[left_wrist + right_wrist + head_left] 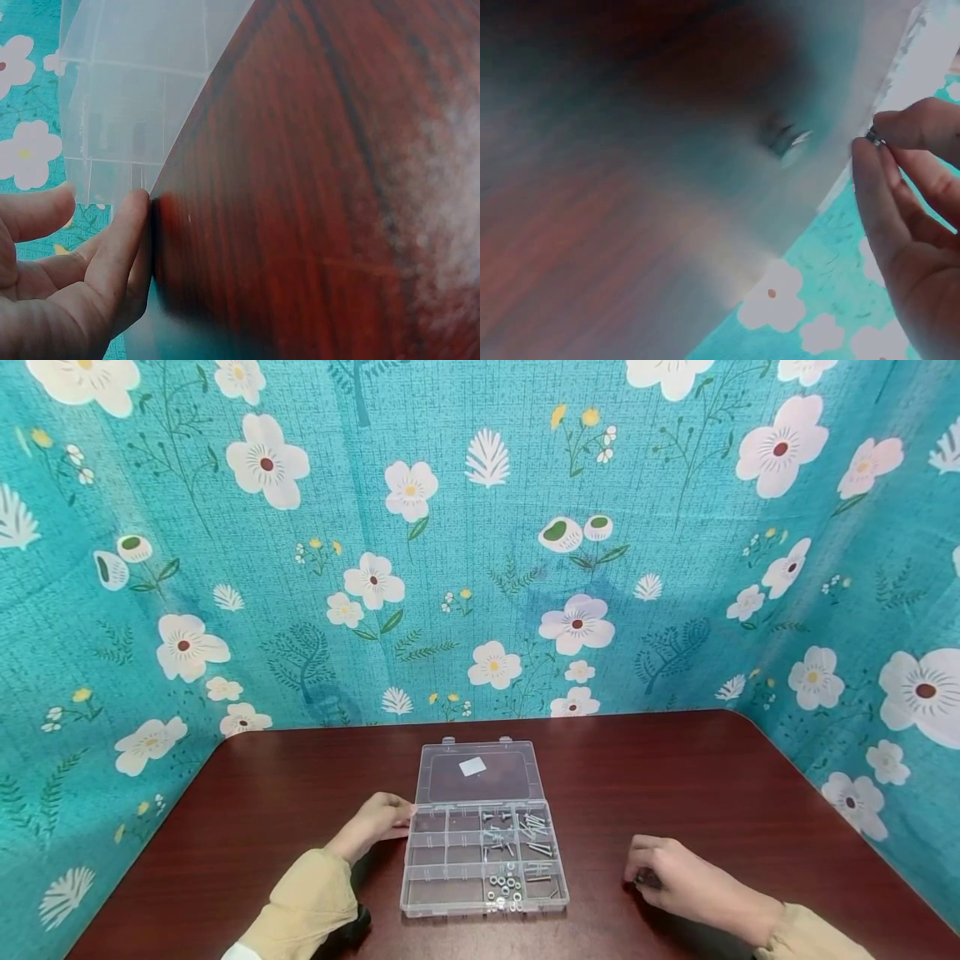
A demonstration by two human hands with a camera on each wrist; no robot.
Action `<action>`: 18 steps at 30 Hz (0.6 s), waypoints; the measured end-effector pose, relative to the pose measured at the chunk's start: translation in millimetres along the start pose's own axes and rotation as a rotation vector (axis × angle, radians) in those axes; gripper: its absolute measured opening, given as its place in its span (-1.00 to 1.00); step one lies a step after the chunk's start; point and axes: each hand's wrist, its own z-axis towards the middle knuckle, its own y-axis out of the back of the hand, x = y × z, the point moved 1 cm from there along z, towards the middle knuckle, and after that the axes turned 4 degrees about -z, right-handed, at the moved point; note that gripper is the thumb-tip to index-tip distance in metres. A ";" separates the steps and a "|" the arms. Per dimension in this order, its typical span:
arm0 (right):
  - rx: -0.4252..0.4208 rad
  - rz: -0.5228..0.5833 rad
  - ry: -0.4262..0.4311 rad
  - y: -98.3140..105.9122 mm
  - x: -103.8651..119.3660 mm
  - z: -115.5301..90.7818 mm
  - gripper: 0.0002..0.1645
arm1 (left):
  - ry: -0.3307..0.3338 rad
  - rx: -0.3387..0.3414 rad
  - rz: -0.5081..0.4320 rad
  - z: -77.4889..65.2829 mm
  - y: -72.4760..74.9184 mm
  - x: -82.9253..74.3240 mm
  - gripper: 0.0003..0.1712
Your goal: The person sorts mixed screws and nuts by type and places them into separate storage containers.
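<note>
A clear plastic compartment box [442, 870] lies on the table with its lid folded back. My left hand [378, 818] rests at its left side near the hinge, fingertips touching the edge. In the left wrist view, the fingers [112, 259] of that hand are fairly straight and the thumb stands apart. To the right of the box, my right hand [678, 881] is low over the table. In the right wrist view, its thumb and index finger pinch a small metal piece [874, 136], too covered to tell its kind.
Screws [534, 827] fill right-hand compartments of the box, and nuts [504, 887] lie in a front one. The clear lid [480, 785] reaches toward the back. A blurred metallic spot [789, 142] shows on the glossy table; cannot tell whether it is a reflection. A floral curtain [450, 568] encloses the table [615, 777].
</note>
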 end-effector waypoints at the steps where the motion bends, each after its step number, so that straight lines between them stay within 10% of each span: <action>1: -0.018 -0.005 0.015 -0.9 2.9 4.2 -0.65 | -0.001 0.002 0.001 0.0 0.1 0.1 -0.72; 18: -0.130 0.016 0.297 -27.6 56.9 80.2 -0.71 | -0.002 0.010 -0.012 0.7 0.5 0.8 -0.69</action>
